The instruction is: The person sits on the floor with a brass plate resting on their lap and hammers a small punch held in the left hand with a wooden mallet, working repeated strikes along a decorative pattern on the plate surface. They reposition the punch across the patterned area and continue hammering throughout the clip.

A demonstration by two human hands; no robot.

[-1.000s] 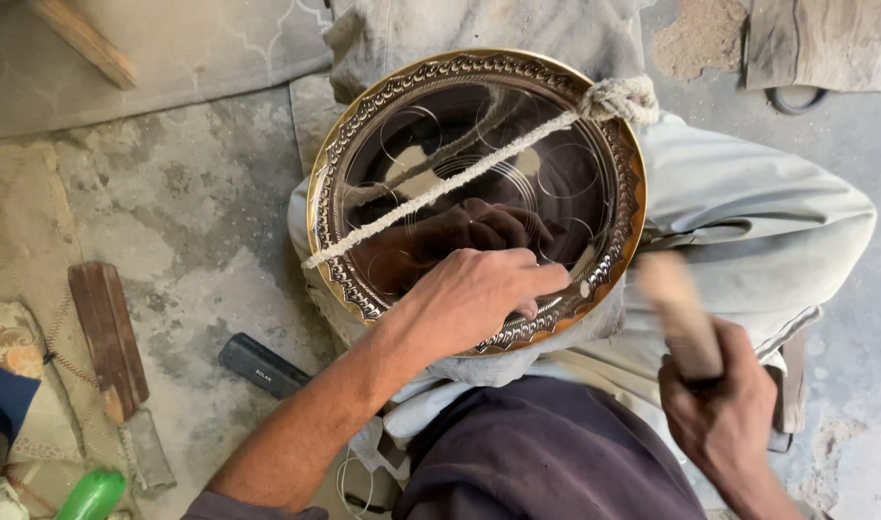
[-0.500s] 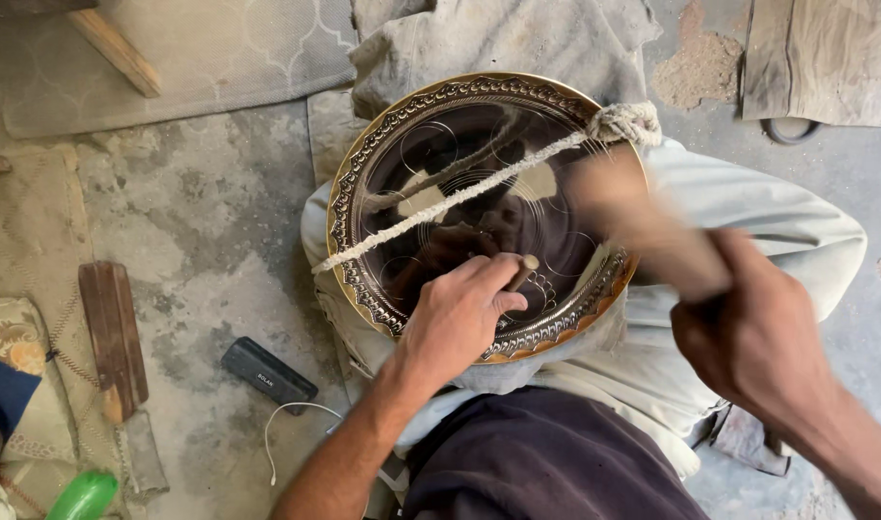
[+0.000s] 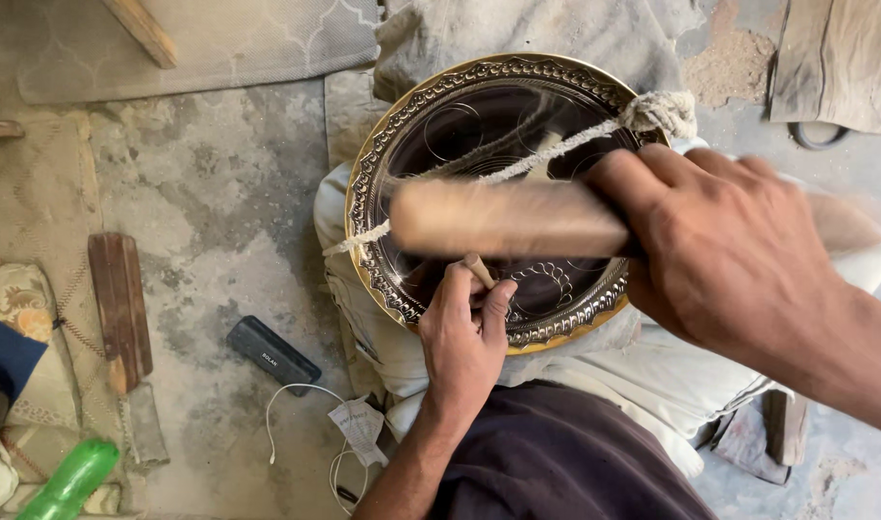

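A round brass tray (image 3: 431,125) with an embossed rim lies on my lap, with a pale cord (image 3: 643,114) stretched across it. My left hand (image 3: 464,342) rests on the tray's near rim, pinching a small punch (image 3: 478,271) upright against the metal. My right hand (image 3: 724,255) is raised over the tray, gripping a wooden mallet (image 3: 503,218) that lies blurred across the tray's middle, a little above the punch.
On the concrete floor to the left lie a wooden-handled tool (image 3: 120,306), a small black box (image 3: 272,353) with a white cable (image 3: 301,424), and a green bottle (image 3: 69,480). Cloth (image 3: 537,34) covers the ground beyond the tray. A patterned cushion (image 3: 16,294) sits far left.
My right hand swung the mallet from low right up and over the tray. My left hand slid back from the tray's centre to its near rim, holding the punch.
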